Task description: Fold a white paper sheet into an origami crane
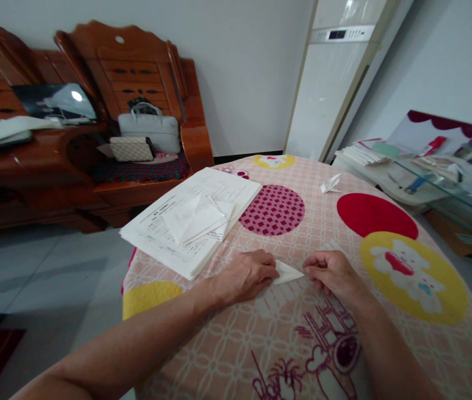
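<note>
A small piece of folded white paper [286, 273] lies on the patterned tablecloth, its narrow point toward the right. My left hand [249, 276] is closed on its left end, fingers bent over the paper. At the pointed tip, my right hand [331, 271] has its thumb and forefinger pinched together; the tip reaches their fingertips. Farther back on the cloth rests a small folded paper figure [330, 183]. Left of my hands lies a stack of printed sheets [164, 244], with larger folded white papers [196, 218] on top.
The round table [227, 344] wears a pink cloth with coloured circles. A glass-topped side table [440, 178] with papers and small items stands at the right. Wooden chairs [127, 61] with a grey bag [150, 130] are behind at the left. A tall white cabinet-like unit [323, 89] stands at the back.
</note>
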Demonstrator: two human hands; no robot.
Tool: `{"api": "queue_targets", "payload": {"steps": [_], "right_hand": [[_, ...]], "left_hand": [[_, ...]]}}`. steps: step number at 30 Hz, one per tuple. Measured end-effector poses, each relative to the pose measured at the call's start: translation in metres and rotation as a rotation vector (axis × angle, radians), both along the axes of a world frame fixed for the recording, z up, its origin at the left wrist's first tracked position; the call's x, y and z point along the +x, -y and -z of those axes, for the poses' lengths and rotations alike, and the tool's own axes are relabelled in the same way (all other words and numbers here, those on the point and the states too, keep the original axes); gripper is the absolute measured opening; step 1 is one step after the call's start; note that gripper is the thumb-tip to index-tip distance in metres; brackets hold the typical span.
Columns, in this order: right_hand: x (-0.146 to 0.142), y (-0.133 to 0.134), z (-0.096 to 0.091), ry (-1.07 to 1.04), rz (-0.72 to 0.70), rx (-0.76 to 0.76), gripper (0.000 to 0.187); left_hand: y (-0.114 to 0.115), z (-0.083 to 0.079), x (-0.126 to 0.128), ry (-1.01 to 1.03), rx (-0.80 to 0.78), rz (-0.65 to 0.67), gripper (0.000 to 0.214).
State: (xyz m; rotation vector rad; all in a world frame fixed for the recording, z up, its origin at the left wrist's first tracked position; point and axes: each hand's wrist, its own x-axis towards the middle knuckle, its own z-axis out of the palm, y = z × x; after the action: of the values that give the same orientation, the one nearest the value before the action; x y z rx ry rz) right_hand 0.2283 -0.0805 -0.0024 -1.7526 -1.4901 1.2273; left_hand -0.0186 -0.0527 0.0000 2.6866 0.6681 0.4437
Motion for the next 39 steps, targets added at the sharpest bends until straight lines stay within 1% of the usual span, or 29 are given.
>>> {"api": "queue_targets", "payload": {"steps": [3,7,9,13,18,23,27,31,35,39], "right_hand": [[-0.004,0.000,-0.002,0.056,-0.007,0.051,0.011],[-0.013,0.001,-0.004,0.077,-0.075,0.121,0.010],[-0.015,0.002,-0.004,0.117,-0.095,0.118,0.007],[-0.011,0.002,-0.004,0.164,-0.080,0.092,0.007],[-0.003,0.001,-0.003,0.139,-0.059,0.052,0.009],[0.000,0.003,-0.010,0.106,-0.080,-0.030,0.010],[0.001,0.005,-0.015,0.073,-0.134,-0.021,0.008],[0.001,0.006,-0.014,0.059,-0.183,-0.004,0.008],[0.001,0.006,-0.012,0.088,-0.198,0.034,0.005],[0.001,0.006,-0.013,0.073,-0.201,0.045,0.005]], "left_hand": [[0.000,0.001,0.001,-0.019,0.028,-0.001,0.022],[0.001,0.001,0.002,-0.057,0.072,0.011,0.022],[0.001,0.000,0.001,-0.082,0.092,0.028,0.020],[0.002,-0.002,0.001,-0.119,0.112,0.047,0.019],[0.003,-0.001,0.001,-0.121,0.133,0.038,0.020],[0.004,-0.004,-0.001,-0.114,0.103,0.027,0.021],[0.004,-0.008,-0.002,-0.125,0.074,0.031,0.019],[0.003,-0.008,-0.003,-0.121,0.047,0.017,0.019],[0.002,-0.008,-0.004,-0.115,0.043,0.029,0.019],[0.003,-0.009,-0.003,-0.141,0.063,0.051,0.016]]}}
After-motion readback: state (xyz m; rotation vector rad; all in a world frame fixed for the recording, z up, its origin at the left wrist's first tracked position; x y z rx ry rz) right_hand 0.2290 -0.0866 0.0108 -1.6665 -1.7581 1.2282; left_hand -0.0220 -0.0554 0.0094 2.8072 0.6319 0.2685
